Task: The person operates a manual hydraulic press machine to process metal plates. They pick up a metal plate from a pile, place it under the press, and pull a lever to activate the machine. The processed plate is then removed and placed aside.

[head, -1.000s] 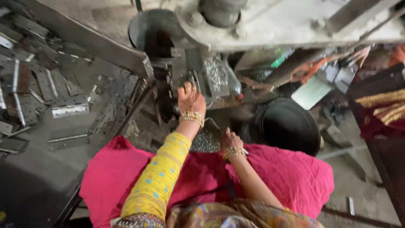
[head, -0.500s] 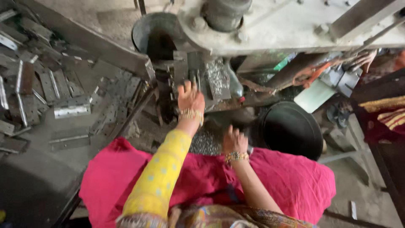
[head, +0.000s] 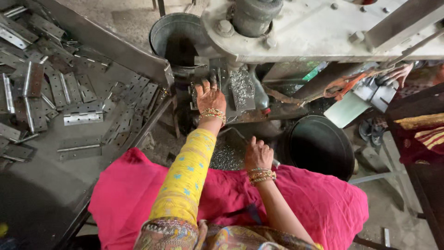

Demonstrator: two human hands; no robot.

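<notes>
1. Grey sheet-metal tray table (head: 41, 185) at left, raised lip (head: 106, 44) along the far edge.
2. Strewn over it: flat grey steel hinge plates (head: 83, 113), some folded, some open, many overlapping.
3. Small steel press bed (head: 240, 92) under the machine, dusted with silver metal chips.
4. Dusty concrete floor (head: 388, 213) at right, bearing a round black pan (head: 319, 146) and a grey metal bucket (head: 178, 39).

Tight under press head (head: 323, 28); bucket (head: 175, 39) behind, black pan (head: 319, 146) right, hinges (head: 83, 113) crowding tray left.
</notes>
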